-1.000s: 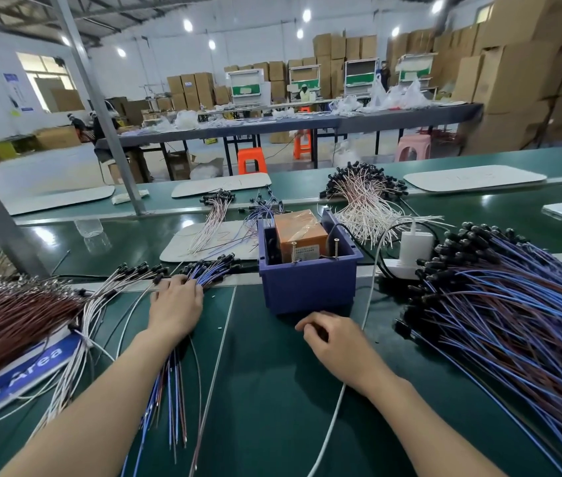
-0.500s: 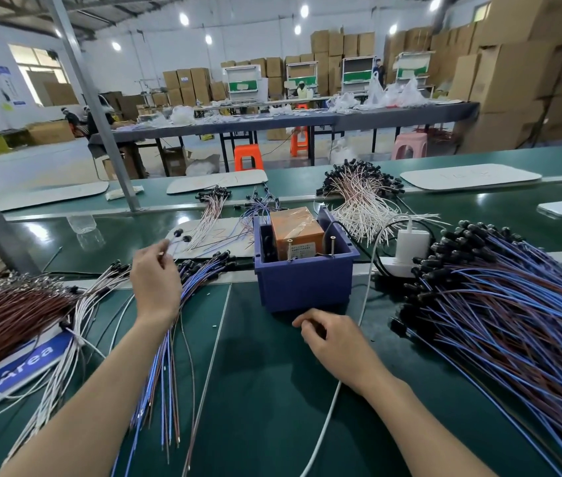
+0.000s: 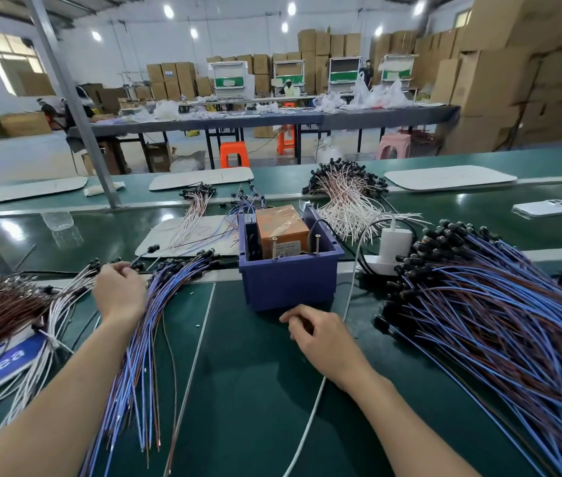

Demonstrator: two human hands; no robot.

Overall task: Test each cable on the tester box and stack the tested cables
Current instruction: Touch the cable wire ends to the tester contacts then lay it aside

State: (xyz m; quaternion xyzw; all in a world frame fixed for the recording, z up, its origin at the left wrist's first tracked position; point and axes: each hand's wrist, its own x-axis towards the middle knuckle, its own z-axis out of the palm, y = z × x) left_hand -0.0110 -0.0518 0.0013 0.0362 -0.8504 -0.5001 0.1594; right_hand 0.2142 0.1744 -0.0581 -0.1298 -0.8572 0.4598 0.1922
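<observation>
Cable (image 3: 150, 249) pinched between left hand (image 3: 119, 295) fingertips (image 3: 125, 268).

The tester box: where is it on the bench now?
In the head view, the purple tester box stands at the centre, just beyond the right hand, left of the white charger.

Two hands (image 3: 119, 294) (image 3: 324, 339), one tester box (image 3: 289, 287), one phone (image 3: 546, 208), two orange stools (image 3: 234, 154) (image 3: 286, 139), one pink stool (image 3: 394, 146).

Bright, even hall light, wide-angle bend.
Ceiling lamps (image 3: 168, 11) and a left window (image 3: 9, 60) glare on the belt (image 3: 12, 231); right hand (image 3: 324, 339) throws a soft shadow; boxes (image 3: 530, 80) at the right edge smear.
</observation>
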